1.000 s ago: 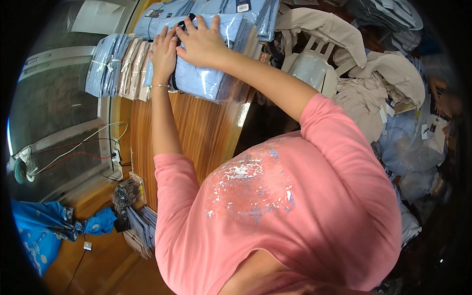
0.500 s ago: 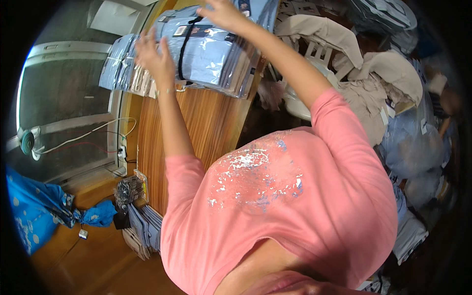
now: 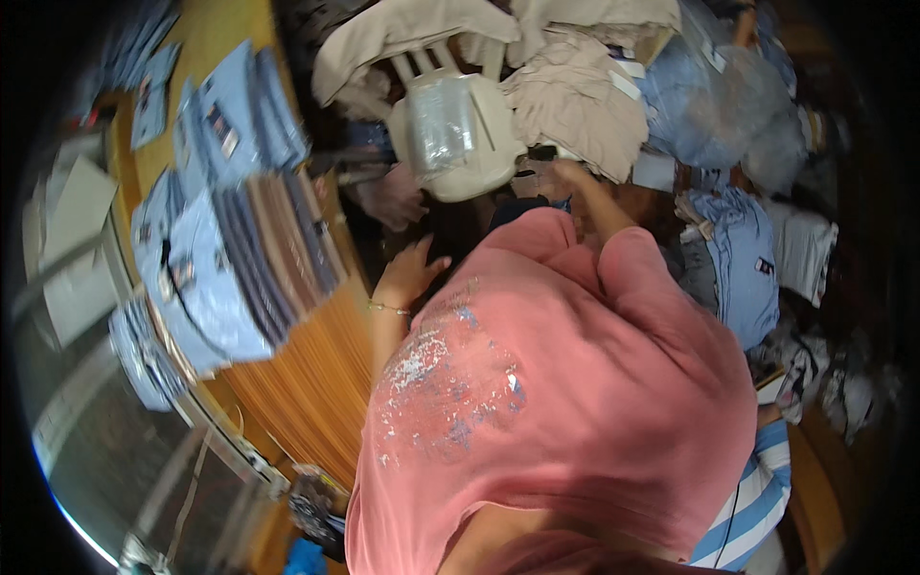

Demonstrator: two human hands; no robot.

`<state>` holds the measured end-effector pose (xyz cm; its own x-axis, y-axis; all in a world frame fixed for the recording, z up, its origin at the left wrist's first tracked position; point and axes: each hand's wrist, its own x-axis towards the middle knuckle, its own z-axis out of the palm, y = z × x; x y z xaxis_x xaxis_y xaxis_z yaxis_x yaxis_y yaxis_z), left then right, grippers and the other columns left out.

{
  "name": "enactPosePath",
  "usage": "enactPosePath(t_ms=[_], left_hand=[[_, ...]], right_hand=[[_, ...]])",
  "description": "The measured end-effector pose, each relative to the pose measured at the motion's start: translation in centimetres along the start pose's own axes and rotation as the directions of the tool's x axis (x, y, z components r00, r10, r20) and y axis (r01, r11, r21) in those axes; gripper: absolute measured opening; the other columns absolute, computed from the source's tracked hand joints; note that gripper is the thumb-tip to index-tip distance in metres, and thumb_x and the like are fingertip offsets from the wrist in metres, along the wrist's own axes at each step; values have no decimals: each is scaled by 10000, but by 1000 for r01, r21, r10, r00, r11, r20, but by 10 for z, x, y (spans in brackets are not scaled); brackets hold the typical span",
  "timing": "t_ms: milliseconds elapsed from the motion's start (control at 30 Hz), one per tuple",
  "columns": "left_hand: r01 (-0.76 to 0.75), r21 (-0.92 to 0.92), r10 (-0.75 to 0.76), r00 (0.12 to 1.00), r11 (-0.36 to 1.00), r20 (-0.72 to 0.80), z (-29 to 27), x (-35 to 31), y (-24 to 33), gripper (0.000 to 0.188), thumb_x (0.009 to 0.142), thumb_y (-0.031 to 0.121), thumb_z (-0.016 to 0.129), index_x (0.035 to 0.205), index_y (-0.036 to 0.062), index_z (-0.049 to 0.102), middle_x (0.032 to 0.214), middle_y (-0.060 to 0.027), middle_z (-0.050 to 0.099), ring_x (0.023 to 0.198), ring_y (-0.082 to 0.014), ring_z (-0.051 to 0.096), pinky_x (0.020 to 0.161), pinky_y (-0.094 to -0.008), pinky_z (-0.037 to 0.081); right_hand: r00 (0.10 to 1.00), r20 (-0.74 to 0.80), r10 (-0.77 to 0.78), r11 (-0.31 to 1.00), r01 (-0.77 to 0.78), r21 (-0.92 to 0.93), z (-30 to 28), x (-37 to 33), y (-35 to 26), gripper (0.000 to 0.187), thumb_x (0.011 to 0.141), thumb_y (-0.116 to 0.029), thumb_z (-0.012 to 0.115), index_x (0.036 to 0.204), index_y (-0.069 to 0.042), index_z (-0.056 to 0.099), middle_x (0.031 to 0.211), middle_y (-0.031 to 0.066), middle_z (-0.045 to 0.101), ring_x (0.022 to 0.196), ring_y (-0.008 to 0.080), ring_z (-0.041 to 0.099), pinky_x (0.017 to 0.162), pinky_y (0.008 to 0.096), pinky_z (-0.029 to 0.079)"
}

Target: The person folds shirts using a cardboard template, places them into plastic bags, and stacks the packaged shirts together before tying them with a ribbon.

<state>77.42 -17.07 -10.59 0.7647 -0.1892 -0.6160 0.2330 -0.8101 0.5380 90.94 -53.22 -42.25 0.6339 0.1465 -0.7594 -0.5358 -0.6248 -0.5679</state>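
Wooden table (image 3: 316, 374) beside left grip (image 3: 410, 273)

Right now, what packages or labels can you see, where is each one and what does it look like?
Stack of bagged shirts: on the wooden table, left; flat clear packs, light blue, grey and tan.
Plastic bag: on the white chair seat, top centre; clear, crumpled.
Tag: on a folded blue shirt, right; small, dark.

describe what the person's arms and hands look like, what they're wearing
Both arms come out of short salmon-pink T-shirt sleeves and are bare below them. The left hand is ungloved, with a thin beaded bracelet at its wrist. The right hand shows no glove; motion blur hides finer detail.
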Motion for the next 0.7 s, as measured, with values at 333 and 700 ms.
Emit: enactPosePath(t_ms=[333,700], left_hand=[[-141,118,126,984,983,129,42,174,10,479,859,292,559,1251,35,459,1206,-182,516,1116,-354,477,929,-428,385],[-28,63,8,954,998,299,80,181,-4,459,829,238,591,1230,43,480,1174,-186,535,1083,-352,505,931,-396,396]], right_hand=[[916,-357,184,895,-6,445,-49,47,59,232,812,-168,608,929,31,635,798,123,645,719,178,601,627,304,478],[930,-335,151,986,-167,-19,-81,127,78,250,693,-219,692,870,-48,649,874,146,653,811,324,617,727,379,480]])
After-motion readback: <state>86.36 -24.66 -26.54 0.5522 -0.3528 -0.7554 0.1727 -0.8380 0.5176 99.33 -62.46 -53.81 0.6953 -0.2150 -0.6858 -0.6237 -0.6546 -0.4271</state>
